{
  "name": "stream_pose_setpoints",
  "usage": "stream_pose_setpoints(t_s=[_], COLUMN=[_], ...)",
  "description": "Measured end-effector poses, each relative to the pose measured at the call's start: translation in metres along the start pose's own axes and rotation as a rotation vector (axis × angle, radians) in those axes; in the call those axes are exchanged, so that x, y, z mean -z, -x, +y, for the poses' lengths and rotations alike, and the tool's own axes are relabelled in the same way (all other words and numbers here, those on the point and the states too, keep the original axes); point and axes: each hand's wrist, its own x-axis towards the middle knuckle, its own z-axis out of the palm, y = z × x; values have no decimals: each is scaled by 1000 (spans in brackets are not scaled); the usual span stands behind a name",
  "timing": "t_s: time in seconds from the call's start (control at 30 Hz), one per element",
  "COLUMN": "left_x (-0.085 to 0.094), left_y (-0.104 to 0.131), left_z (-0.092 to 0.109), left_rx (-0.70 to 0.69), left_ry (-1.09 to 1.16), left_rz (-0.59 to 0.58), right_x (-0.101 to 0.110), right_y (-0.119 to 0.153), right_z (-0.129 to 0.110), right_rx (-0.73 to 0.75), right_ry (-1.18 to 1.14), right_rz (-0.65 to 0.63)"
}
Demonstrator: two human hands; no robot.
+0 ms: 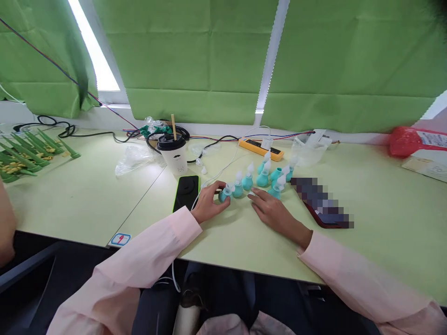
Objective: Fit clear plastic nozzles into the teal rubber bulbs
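Several small teal bulb-shaped pieces, most with white translucent tips, stand in a cluster on the pale green table. My left hand (210,203) has its thumb and fingers around the leftmost teal piece (225,194), which touches the table. Right beside it stands another teal piece (238,187) with a white tip. My right hand (270,209) rests low at the front of the cluster, fingertips around a small whitish thing (251,194) that is mostly hidden. Just behind those fingers is a teal piece (275,191) with a clear, white-tipped top.
Left of the cluster lie a black phone (186,191) and a lidded paper cup (173,156). Behind are a yellow power strip (261,150) and a clear plastic container (308,151). A dark phone (323,204) lies right. Another person's arm (6,223) shows at far left.
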Motion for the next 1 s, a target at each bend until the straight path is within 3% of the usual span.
stream_pose_setpoints(t_s=[0.2,0.37,0.67,1.0], left_x=[1,-4,-16,-10], left_y=[1,3,-5,-8], left_z=[-2,5,13,7], left_rx=[-65,-120,-40,22], left_ry=[-207,-232,-83,183], left_rz=[-94,-145,-110,-334], right_x=[-7,-9,-8,-2], right_y=[-4,-5,-7,-10], right_z=[1,3,-17,-17], right_rx=[-50,-164,-198,-101], right_ry=[-103,-111,-214,-391], right_rz=[16,89,154,102])
